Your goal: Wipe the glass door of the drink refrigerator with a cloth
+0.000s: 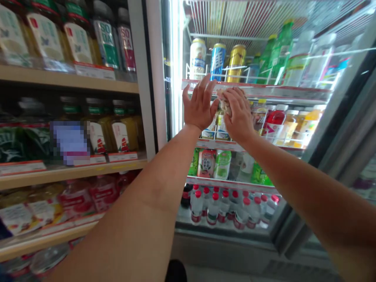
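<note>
Crumpled cloth (225, 105), where's it at?

Under the R hand (240, 113), up by the red-edged front strip (273, 92) of the cooler's top visible shelf, approx. mid-left of the opening.

R hand's state?

Fingers bent over the cloth, thumb on its L side, so clamped on it AFAICT.

And the L hand (197, 109)?

Nothing in it. Fingers spread apart, back of hand to the cam, just beside the cloth. Can't tell if the fingertips touch the strip.

What's above?

White can (197, 56), blue can (217, 60) & gold can (236, 60) behind a wire rail, then green bottles (283, 49) to the R.

Below?

Next shelf down: red drink bottle (275, 120) w/ white cap, R of the R hand. Under that, a pink-labelled bottle (206, 163). Btm level: clear red-capped bottles (213, 209).

Far L?

Separate wood-edged shelves (67, 79) w/ a green-labelled SODA bottle (106, 41), top row.
</note>
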A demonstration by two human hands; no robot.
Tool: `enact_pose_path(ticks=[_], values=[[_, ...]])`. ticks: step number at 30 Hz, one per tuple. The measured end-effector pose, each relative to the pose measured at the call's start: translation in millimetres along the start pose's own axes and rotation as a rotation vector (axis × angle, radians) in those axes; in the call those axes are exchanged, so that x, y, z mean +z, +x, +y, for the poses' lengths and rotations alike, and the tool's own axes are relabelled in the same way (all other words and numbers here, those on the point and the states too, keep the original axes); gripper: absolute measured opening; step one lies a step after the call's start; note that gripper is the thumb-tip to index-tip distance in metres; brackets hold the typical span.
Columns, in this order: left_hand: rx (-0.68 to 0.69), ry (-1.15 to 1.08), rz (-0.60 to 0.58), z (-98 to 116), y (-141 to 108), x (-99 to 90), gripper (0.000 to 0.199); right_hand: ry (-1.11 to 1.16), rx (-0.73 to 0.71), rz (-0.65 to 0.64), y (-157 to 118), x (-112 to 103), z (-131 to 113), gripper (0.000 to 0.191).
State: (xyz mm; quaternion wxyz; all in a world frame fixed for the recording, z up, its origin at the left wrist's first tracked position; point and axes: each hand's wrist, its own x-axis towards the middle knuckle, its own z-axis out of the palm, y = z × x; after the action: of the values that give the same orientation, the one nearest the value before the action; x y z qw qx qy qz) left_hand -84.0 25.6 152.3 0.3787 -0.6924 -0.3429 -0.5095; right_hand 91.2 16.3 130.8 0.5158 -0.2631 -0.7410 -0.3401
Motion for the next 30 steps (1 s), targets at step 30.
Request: enact_pose_path(ticks=[30], values=[[0.386, 0.111, -0.027, -1.2, -15.1, -2.3, 0.045, -0.318, 0.133, 0.053, -78.4, -40.0, 69.0, 0.059]])
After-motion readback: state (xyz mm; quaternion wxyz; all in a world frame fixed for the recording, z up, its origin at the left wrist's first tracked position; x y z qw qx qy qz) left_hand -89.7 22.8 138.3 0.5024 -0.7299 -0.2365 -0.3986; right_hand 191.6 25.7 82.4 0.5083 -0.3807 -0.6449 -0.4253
